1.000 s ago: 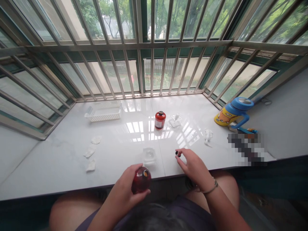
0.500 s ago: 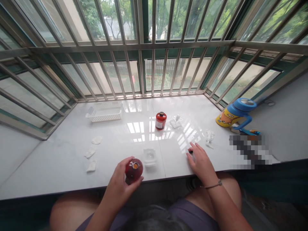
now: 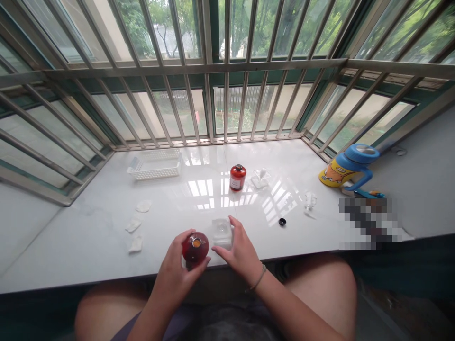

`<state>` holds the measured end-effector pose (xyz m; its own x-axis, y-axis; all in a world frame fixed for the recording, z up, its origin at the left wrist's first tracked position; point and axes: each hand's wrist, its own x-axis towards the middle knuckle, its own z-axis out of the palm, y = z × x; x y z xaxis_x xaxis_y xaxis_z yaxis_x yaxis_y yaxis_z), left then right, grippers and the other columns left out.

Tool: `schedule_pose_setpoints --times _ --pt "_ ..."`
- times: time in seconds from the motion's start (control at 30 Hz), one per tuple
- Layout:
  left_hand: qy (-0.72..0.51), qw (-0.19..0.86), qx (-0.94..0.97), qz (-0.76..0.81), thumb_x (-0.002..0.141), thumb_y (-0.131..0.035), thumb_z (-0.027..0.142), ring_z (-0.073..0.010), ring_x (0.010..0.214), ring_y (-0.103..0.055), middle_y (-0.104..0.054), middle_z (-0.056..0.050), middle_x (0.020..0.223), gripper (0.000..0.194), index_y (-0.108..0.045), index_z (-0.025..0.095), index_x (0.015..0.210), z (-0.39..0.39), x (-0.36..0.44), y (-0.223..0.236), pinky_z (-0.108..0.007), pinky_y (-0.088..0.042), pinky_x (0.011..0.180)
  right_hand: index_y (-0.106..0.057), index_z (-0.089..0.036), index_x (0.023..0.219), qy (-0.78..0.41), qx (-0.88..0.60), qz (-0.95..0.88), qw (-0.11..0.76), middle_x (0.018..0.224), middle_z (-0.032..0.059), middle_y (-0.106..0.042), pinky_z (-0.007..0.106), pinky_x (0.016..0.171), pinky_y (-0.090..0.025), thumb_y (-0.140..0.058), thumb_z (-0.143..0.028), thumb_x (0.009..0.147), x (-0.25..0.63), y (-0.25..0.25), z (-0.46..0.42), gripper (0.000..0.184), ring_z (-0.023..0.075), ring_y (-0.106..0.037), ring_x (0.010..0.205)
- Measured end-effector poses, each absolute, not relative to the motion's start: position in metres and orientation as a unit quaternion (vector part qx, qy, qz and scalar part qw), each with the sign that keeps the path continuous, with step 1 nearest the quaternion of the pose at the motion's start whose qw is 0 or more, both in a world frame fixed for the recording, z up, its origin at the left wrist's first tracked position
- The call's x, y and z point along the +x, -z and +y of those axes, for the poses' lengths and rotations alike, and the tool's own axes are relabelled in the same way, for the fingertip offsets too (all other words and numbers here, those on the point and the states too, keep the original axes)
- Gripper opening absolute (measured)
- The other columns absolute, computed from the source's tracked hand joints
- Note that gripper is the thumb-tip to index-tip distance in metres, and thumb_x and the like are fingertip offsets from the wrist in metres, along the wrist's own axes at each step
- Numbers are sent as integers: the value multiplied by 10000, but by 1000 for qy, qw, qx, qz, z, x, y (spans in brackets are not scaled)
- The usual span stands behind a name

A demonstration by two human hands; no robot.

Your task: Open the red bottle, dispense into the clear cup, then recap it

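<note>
My left hand (image 3: 177, 272) grips an uncapped red bottle (image 3: 195, 248) near the front edge of the white sill (image 3: 170, 199). My right hand (image 3: 240, 251) curls around a small clear square dish (image 3: 221, 230) right beside the bottle. A small black cap (image 3: 282, 221) lies alone on the sill to the right. A second red bottle (image 3: 237, 177), capped and with a label, stands upright farther back in the middle.
A white plastic basket (image 3: 155, 165) sits at the back left. Three white pads (image 3: 135, 222) lie at the left. Clear wrappers (image 3: 260, 178) and a small clear piece (image 3: 309, 201) lie right of centre. A yellow and blue jug (image 3: 346, 168) stands at the right. Window bars enclose the sill.
My right hand set the black cap down on the sill, then moved left to the clear dish. My left hand lifted the open red bottle slightly forward onto the sill edge.
</note>
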<state>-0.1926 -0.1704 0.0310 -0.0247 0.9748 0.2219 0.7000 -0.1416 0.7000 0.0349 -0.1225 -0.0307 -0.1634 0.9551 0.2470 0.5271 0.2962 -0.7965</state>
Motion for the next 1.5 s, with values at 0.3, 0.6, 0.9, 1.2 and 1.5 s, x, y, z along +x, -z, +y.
schedule_pose_setpoints --times 0.3,0.6,0.9,1.2,1.5 --pt "-365 225 634 643 875 -825 458 -323 1326 -690 -661 -103 1456 672 -514 291 1448 -172 -190 -26 -514 -591 1122 -271 -220 1633 -265 -558 -685 387 1564 190 -544 542 1227 -482 -844 -364 853 17 35 -108 979 350 -540 1471" --pt "-372 227 639 634 886 -817 444 -324 1357 -678 -664 -108 1471 676 -509 283 1465 -170 -186 -17 -518 -582 1141 -319 -197 1624 -296 -583 -647 393 1622 191 -506 512 1247 -462 -857 -417 844 13 37 -111 973 348 -512 1514" --pt "-382 234 643 621 898 -804 406 -311 1333 -690 -665 -111 1455 648 -511 273 1460 -167 -184 -15 -491 -594 1119 -372 -216 1605 -263 -563 -666 413 1521 177 -531 569 1256 -434 -818 -335 848 11 34 -107 886 356 -506 1474" --pt "-376 258 629 630 928 -762 407 -297 1296 -709 -634 -125 1490 642 -469 267 1482 -171 -184 -14 -472 -596 1103 -301 -228 1622 -313 -494 -727 360 1581 170 -494 543 1283 -401 -718 -163 810 52 26 -103 915 321 -476 1515" --pt "-366 276 633 624 936 -752 395 -307 1331 -687 -623 -141 1495 642 -437 264 1480 -166 -179 -14 -481 -587 1113 -458 -218 1477 -326 -551 -679 359 1480 153 -610 524 1209 -485 -807 -377 855 52 33 -104 731 320 -599 1402"
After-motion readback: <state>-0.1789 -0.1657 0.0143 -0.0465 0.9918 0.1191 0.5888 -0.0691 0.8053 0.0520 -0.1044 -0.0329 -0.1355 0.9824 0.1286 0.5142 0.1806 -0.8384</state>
